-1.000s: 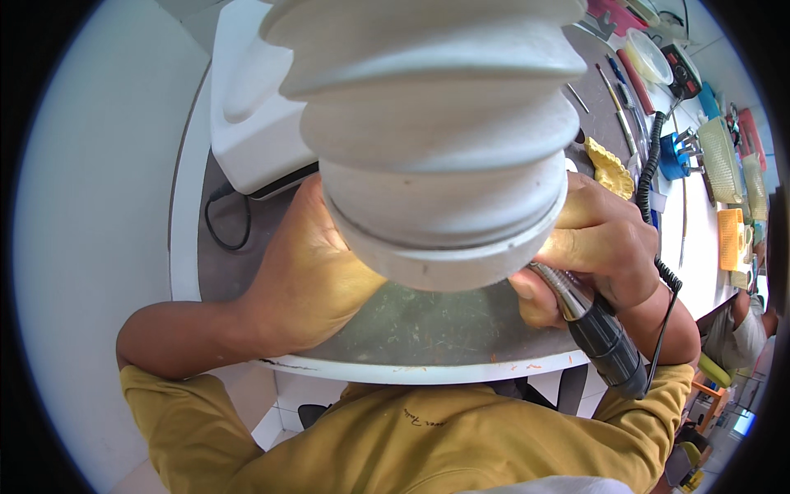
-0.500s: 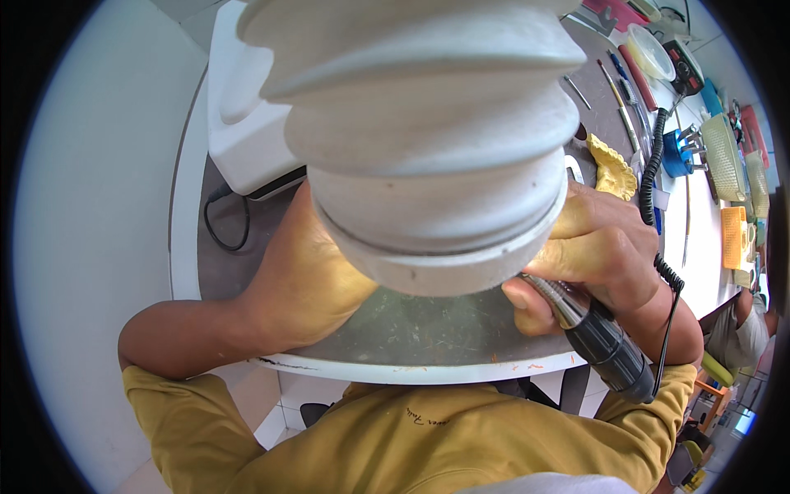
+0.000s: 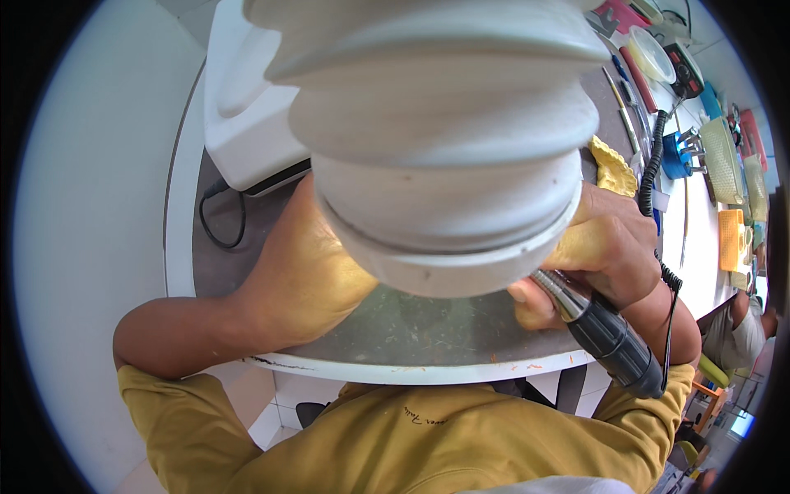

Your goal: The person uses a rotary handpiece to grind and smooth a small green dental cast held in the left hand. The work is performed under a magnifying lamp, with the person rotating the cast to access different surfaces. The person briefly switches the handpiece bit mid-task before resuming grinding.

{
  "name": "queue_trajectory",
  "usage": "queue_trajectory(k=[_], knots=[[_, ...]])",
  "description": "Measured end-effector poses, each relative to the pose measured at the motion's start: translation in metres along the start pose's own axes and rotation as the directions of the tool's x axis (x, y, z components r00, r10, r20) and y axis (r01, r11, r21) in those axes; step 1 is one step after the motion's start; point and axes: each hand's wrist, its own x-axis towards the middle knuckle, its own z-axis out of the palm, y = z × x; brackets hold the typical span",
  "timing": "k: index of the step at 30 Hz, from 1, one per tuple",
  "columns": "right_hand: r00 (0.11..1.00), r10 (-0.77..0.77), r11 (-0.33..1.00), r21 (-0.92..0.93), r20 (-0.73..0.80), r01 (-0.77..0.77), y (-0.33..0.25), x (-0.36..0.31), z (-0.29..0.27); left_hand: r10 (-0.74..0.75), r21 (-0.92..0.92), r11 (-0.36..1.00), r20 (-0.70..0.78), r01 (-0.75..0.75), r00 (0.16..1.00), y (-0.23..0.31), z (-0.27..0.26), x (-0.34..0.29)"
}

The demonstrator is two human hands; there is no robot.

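Observation:
My right hand (image 3: 605, 243) is closed around a rotary handpiece (image 3: 613, 337), which has a black ribbed grip and a metal front part. Its rear end points toward my right forearm, and a thin black cord leaves it there. A broad white ribbed hose (image 3: 444, 156) hangs in front and hides the handpiece tip. My left hand (image 3: 309, 280) reaches in from the left, lit yellowish along its edge. Its fingers are behind the hose, so whatever they may hold is out of sight. Both hands are over the grey tabletop (image 3: 428, 329), near its curved white front edge.
A white machine (image 3: 247, 107) with a black cable (image 3: 222, 243) stands at the left. To the right are a coiled black cord (image 3: 654, 156), a yellow scalloped piece (image 3: 613, 169), slim tools (image 3: 621, 107), a blue holder (image 3: 676, 156), a black control box (image 3: 683, 70) and baskets (image 3: 731, 239). Another person (image 3: 732, 329) sits far right.
The hose appears slightly farther right in the picture. The handpiece has shifted a little to the right with my right hand. My left hand stays almost in place.

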Motion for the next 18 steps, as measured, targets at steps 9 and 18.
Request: queue_trajectory(k=[9, 18], knots=[[1.0, -0.021, 1.0, -0.023, -0.004, 0.021, 0.005, 0.002, 0.008, 0.001, -0.029, 1.0, -0.024, -0.001, 1.0, -0.002, 0.0, -0.002], [1.0, -0.011, 1.0, -0.021, -0.017, 0.01, 0.003, 0.0, 0.004, 0.075, 0.007, 0.997, 0.071, -0.076, 0.995, 0.002, 0.003, -0.001]])
